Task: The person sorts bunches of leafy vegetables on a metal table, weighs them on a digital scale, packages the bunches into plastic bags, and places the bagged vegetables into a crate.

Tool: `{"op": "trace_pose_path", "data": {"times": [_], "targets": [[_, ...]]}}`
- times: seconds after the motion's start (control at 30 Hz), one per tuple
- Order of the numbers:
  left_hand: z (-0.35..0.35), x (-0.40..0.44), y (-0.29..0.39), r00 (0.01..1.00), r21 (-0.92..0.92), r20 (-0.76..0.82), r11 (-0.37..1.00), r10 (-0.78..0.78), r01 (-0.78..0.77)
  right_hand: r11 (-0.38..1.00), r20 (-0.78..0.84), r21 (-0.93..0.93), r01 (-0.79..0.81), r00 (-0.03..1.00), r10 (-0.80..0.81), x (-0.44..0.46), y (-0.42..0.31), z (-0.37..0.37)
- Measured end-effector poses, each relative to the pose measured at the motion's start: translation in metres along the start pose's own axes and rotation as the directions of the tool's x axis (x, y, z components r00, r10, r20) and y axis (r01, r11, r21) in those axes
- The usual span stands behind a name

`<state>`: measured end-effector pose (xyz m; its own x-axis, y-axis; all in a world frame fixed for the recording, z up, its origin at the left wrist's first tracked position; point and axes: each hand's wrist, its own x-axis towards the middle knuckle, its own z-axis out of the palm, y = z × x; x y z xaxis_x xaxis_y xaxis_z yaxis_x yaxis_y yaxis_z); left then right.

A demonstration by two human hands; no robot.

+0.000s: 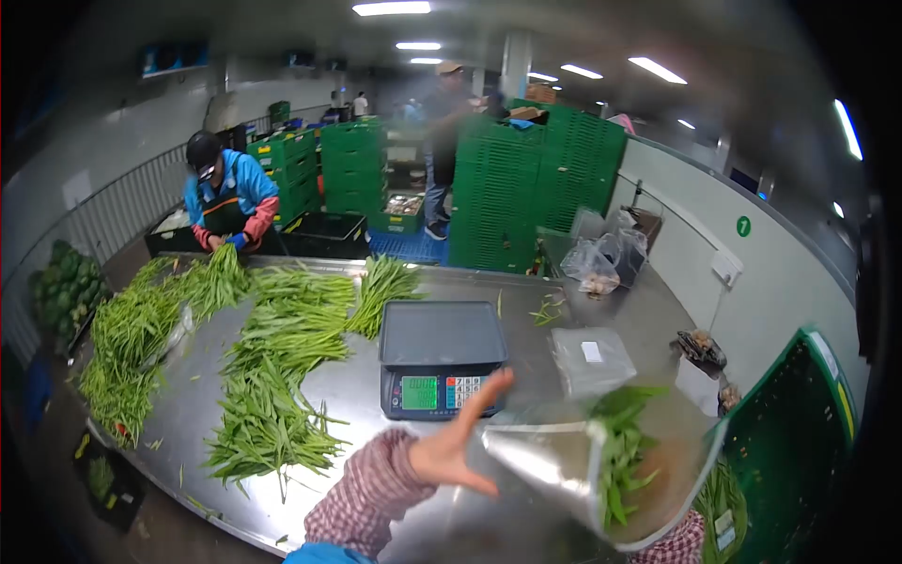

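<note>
My left hand [456,451] reaches over the table in front of the scale, thumb and fingers spread wide, holding nothing. The digital scale [442,338] has a bare grey pan and a lit green display. At the right, a clear plastic bag [545,456] with leafy greens [622,461] in it is held up above the table. My right hand [669,462] shows only as a blur through the plastic, gripping the bag; its fingers are hard to make out. Loose bundles of long-stemmed greens [272,414] lie left of the scale.
A stack of clear bags [592,360] lies right of the scale. A green crate [799,442] stands tilted at the right edge, with packed greens [723,512] beside it. Across the table, a person [230,197] handles greens. Tall green crates [498,193] stand behind.
</note>
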<state>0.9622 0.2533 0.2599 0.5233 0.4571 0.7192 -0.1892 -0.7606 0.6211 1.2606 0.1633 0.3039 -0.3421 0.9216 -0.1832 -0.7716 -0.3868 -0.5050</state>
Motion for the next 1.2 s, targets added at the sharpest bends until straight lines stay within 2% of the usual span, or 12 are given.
{"op": "trace_pose_path", "data": {"times": [0.17,0.2,0.27,0.4,0.53,0.77,0.83,0.9,1.0,1.13,1.17,1.2], "targets": [[0.073,-0.082,-0.096,0.943,-0.327,0.04,0.888,-0.329,0.324,0.702,-0.402,-0.704,-0.105,0.875,-0.272,0.024,-0.009,-0.002],[0.072,-0.088,-0.104,0.925,-0.334,0.014,0.87,-0.379,0.362,0.257,-0.023,-0.961,0.098,0.904,-0.427,0.019,-0.025,0.012],[0.07,-0.08,-0.084,0.935,-0.349,-0.028,0.879,-0.355,0.324,-0.718,0.686,-0.621,0.315,0.662,-0.303,0.003,-0.055,0.043],[0.072,-0.061,-0.062,0.91,-0.145,-0.129,0.916,-0.393,0.375,-0.506,0.407,-0.622,0.598,0.799,0.443,0.029,-0.026,0.094],[0.077,-0.05,-0.058,0.87,-0.401,-0.186,0.844,-0.457,0.357,-0.401,0.144,-0.803,0.441,0.797,0.587,0.027,-0.051,0.116],[0.065,-0.039,-0.105,0.918,-0.137,-0.178,0.933,-0.354,0.333,-0.591,0.408,-0.725,0.353,0.912,0.044,0.027,-0.082,0.11],[0.059,-0.021,-0.121,0.934,-0.034,-0.109,0.94,-0.34,0.338,-0.215,0.417,-0.907,0.361,0.707,-0.571,-0.011,-0.139,0.127],[0.068,0.011,-0.136,0.895,-0.205,0.006,0.875,-0.447,0.439,-0.75,0.775,-0.617,0.238,0.018,-0.632,-0.062,-0.202,0.151],[0.093,0.053,-0.203,0.797,-0.518,0.053,0.666,-0.602,0.537,-0.822,0.817,-0.529,0.208,-0.136,-0.56,-0.062,-0.186,0.146],[0.104,0.097,-0.166,0.973,-0.165,0.114,0.962,-0.2,0.217,-0.896,0.818,-0.425,0.127,-0.369,-0.441,-0.071,-0.153,0.103],[0.103,0.094,-0.148,0.965,-0.122,0.226,0.978,-0.137,0.167,-0.811,0.775,-0.524,0.26,-0.25,-0.581,-0.058,-0.153,0.061],[0.104,0.085,-0.144,0.937,0.062,0.319,0.983,0.143,-0.172,-0.822,0.826,-0.563,-0.087,-0.03,-0.563,-0.041,-0.133,0.038]]}}
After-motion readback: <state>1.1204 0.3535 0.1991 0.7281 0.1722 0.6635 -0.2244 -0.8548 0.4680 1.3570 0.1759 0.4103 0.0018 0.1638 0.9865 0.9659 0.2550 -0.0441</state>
